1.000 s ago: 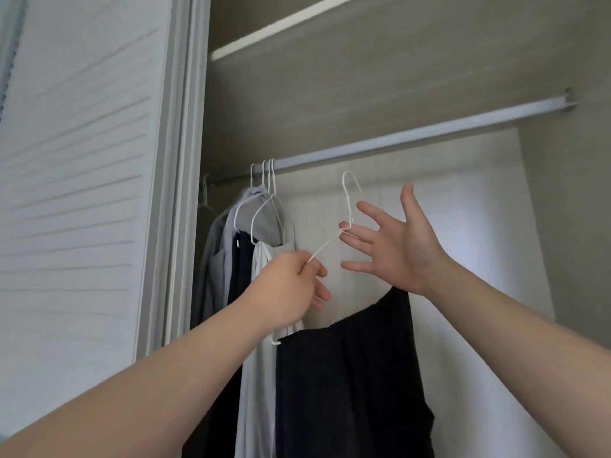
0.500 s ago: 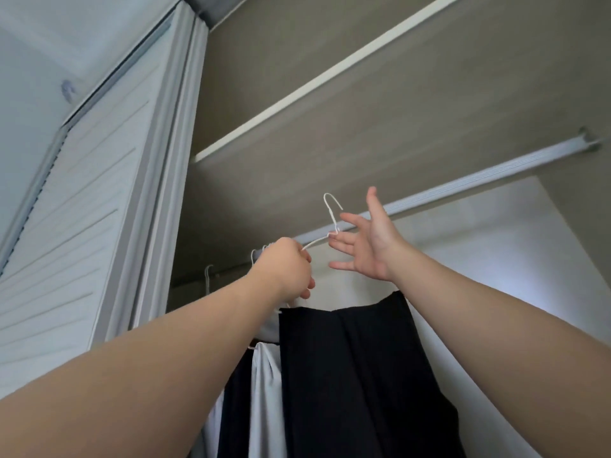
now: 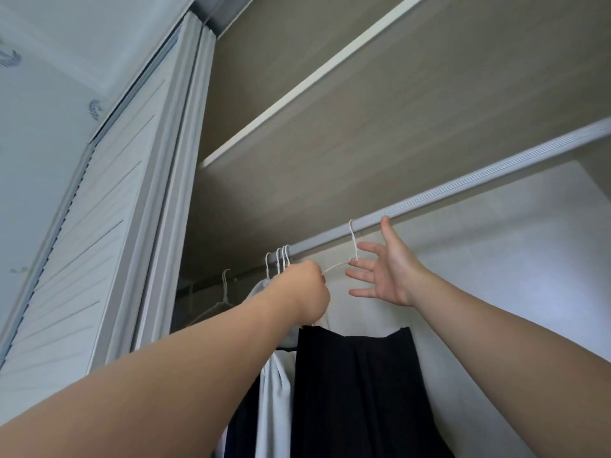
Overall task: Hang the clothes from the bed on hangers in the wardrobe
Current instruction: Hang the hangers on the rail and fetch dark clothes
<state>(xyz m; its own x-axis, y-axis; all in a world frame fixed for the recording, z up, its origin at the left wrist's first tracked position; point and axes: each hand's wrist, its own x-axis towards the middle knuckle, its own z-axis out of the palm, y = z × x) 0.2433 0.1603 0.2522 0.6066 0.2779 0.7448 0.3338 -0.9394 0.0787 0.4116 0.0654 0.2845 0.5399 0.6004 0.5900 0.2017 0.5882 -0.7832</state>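
Left hand (image 3: 304, 289) grips white hanger (image 3: 337, 266) carrying black garment (image 3: 357, 385). Hook sits at rail (image 3: 463, 190). Right hand (image 3: 386, 269) open, fingers spread beside hook.

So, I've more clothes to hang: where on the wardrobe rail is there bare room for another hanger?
The rail is bare from the white hanger rightward to the picture's edge. A short gap sits between that hanger and the bunched hooks to its left, where it is crowded.

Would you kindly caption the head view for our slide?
Left hand grips the hanger bearing a black garment, hook at the rail.
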